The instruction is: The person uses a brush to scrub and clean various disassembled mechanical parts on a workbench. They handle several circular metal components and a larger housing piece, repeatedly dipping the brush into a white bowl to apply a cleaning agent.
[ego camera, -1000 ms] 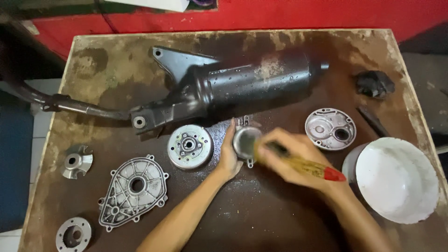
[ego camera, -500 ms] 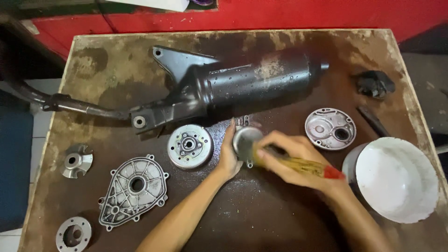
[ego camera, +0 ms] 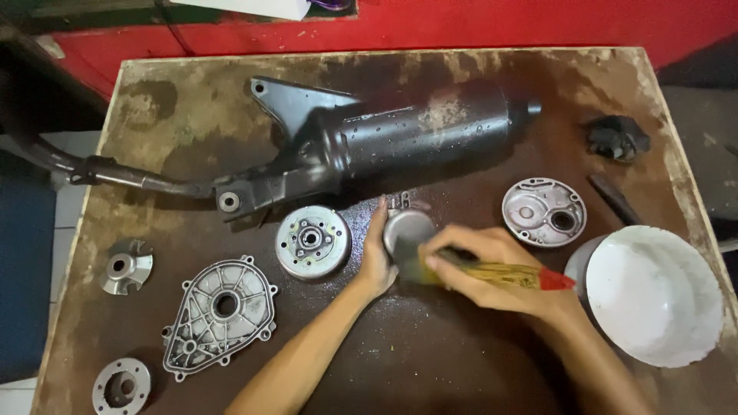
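The left hand point(ego camera: 377, 257) is cupped around the left side of a small round metal cup point(ego camera: 409, 229) that sits on the bench point(ego camera: 430, 361) near its middle, just below the black exhaust muffler point(ego camera: 400, 138). The fingers curve up along the cup's rim and steady it; the cup's open mouth faces up toward the camera.

The right hand point(ego camera: 492, 269) is closed around a paintbrush point(ego camera: 492, 273) with a yellowish handle and a red end. The brush lies almost level, its long axis running left to right: the bristles point left into the cup, blurred, and the red end points right toward the white bowl point(ego camera: 653, 296).

The muffler lies across the upper bench, its canister end to the right and its thin pipe running off the left edge. Left of the cup is a round flywheel-like disc point(ego camera: 312, 241), then a ribbed aluminium cover point(ego camera: 223, 311), a small finned part point(ego camera: 125, 266) and a ring-shaped flange point(ego camera: 121, 386). Right of the cup lies a round grey cover plate point(ego camera: 543, 211); a dark crumpled lump point(ego camera: 617, 137) sits near the far right corner.
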